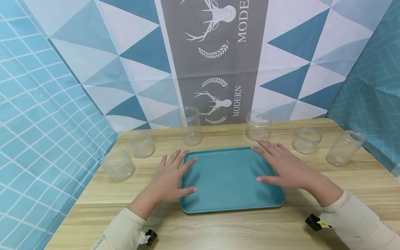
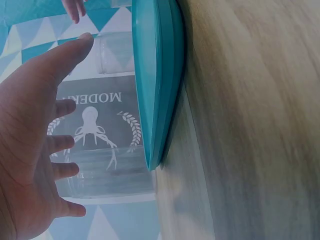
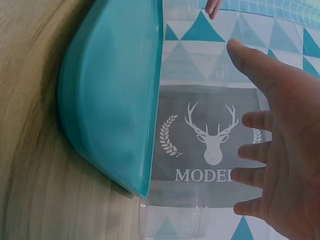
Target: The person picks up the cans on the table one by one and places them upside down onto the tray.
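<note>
A teal rectangular tray (image 1: pixel 229 180) lies flat on the wooden table. My left hand (image 1: pixel 170 178) hovers at its left edge, fingers spread, holding nothing. Over the tray's right side is my right hand (image 1: pixel 281 166), likewise spread and holding nothing. In the left wrist view the left hand (image 2: pixel 30 135) appears beside the tray (image 2: pixel 159 75), apart from it. The right wrist view has the right hand (image 3: pixel 285 140) apart from the tray (image 3: pixel 115 90) too. A clear round jar (image 1: pixel 258 126) stands just beyond the right fingertips.
Several clear plastic jars stand around the tray: a tall one (image 1: pixel 190 126) at the back, a short one (image 1: pixel 142 144) and another (image 1: pixel 118 165) at left, a low one (image 1: pixel 306 140) and a tall one (image 1: pixel 344 148) at right. Patterned cloth (image 1: pixel 218 66) hangs behind the table (image 1: pixel 218 232).
</note>
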{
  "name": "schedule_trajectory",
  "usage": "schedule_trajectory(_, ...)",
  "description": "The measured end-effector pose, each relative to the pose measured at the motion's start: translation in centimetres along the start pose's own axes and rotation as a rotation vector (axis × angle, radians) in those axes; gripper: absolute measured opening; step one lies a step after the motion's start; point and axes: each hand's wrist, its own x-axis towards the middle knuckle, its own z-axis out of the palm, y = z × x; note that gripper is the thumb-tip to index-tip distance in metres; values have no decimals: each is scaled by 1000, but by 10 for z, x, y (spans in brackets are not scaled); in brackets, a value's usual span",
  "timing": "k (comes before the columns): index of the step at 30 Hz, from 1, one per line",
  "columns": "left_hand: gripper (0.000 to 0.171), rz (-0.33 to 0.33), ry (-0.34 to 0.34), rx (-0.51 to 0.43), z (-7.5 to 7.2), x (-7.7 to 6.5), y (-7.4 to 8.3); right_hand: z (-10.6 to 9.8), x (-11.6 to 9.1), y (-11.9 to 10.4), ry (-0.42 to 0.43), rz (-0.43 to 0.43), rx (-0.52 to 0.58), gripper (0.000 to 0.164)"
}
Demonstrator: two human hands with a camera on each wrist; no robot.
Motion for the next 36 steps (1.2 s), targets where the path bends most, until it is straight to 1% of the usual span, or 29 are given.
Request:
schedule_trajectory(4, 81, 12, 30, -8, 1, 1, 0, -1, 2, 1, 14, -29, 5, 83)
schedule_trajectory(11, 66, 19, 84, 3, 1, 4, -1, -2, 4, 5, 56, -52, -18, 76)
schedule_trajectory(14, 61, 42, 131, 0, 1, 6, -1, -3, 5, 7, 84, -68, -36, 72)
schedule_trajectory(18, 53, 91, 194, -8, -1, 8, -2, -4, 6, 10, 126, -93, -64, 64)
schedule_trajectory(22, 45, 131, 233, -20, -2, 11, -1, -5, 7, 13, 160, -112, -78, 56)
schedule_trajectory(27, 38, 155, 251, -23, -3, 14, 1, -7, 8, 16, 187, -138, -75, 50)
schedule_trajectory(32, 37, 163, 261, -26, -3, 17, 2, -9, 12, 21, 216, -159, -82, 49)
schedule_trajectory(36, 36, 173, 279, -30, -2, 20, 3, -9, 16, 27, 238, -157, -100, 49)
